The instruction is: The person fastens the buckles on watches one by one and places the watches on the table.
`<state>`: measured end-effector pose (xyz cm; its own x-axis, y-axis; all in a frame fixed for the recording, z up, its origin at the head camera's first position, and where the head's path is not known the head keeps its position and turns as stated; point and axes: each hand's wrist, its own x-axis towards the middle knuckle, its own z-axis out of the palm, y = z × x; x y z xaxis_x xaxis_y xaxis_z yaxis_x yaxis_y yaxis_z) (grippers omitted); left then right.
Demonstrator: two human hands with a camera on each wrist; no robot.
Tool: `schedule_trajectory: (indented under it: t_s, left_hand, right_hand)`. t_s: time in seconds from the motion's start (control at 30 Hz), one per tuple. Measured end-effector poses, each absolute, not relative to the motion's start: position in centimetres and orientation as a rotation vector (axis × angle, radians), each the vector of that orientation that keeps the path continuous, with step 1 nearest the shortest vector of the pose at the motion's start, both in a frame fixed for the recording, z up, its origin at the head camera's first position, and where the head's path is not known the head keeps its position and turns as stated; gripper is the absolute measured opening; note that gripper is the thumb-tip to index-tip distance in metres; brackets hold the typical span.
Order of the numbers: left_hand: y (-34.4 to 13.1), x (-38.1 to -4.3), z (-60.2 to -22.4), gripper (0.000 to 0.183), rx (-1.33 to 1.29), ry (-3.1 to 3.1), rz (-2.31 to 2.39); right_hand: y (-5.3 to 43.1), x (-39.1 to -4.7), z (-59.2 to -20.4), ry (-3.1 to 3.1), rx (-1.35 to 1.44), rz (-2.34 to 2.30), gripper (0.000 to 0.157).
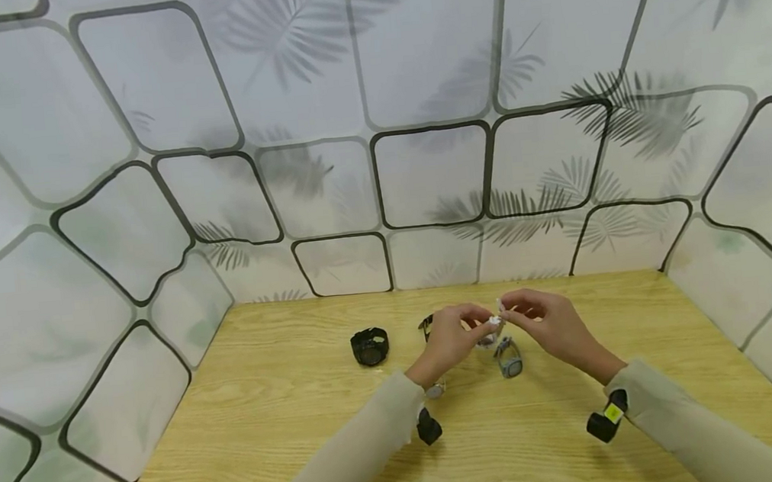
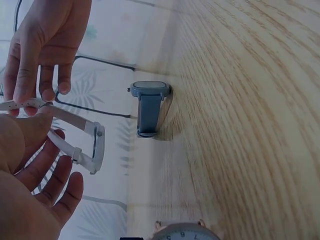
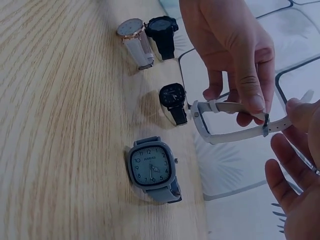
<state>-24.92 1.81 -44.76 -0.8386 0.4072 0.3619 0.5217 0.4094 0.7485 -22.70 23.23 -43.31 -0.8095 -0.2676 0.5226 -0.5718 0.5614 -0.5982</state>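
A white wristwatch (image 3: 235, 136) is held up off the table between both hands, its strap looped and threaded at the buckle (image 3: 265, 125). My left hand (image 1: 454, 336) pinches the strap beside the buckle between thumb and fingers. The holed strap end is pinched by my right hand (image 1: 546, 323), thumb against fingers. In the left wrist view the watch case (image 2: 98, 147) hangs beyond the fingers of the left hand. Just below the hands, a grey-blue square watch (image 1: 510, 366) stands on the table, its numbered dial showing in the right wrist view.
More watches stand on the wooden table (image 1: 291, 418): a chunky black one (image 1: 370, 347) to the left, a small black square one (image 3: 173, 97), and a rose-gold one with a pale strap (image 3: 136, 45) near the left wrist. A patterned cloth wall (image 1: 327, 192) encloses the back and sides.
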Motion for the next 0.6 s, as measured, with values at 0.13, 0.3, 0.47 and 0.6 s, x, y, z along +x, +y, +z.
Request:
schedule_trajectory:
  t_s: [0.13, 0.3, 0.47, 0.6]
  left_hand:
    - [1.8, -24.8, -44.6, 0.014, -0.862, -2.511, -1.39]
    - [1.9, -24.9, -44.5, 0.014, -0.878, -2.479, -1.369]
    - [1.9, -25.0, -44.5, 0.013, -0.89, -2.461, -1.38]
    - [2.0, -24.9, -44.6, 0.012, -0.897, -2.45, -1.411]
  right_hand:
    - [23.2, -22.7, -43.3, -2.398, 0.689, 1.077, 0.022]
    - [23.2, -23.0, -42.9, -2.374, 0.702, 0.974, 0.017]
    - [23.2, -23.3, -42.5, -2.389, 0.712, 0.864, 0.013]
    - [23.2, -23.4, -42.0, -2.402, 0.73, 0.801, 0.011]
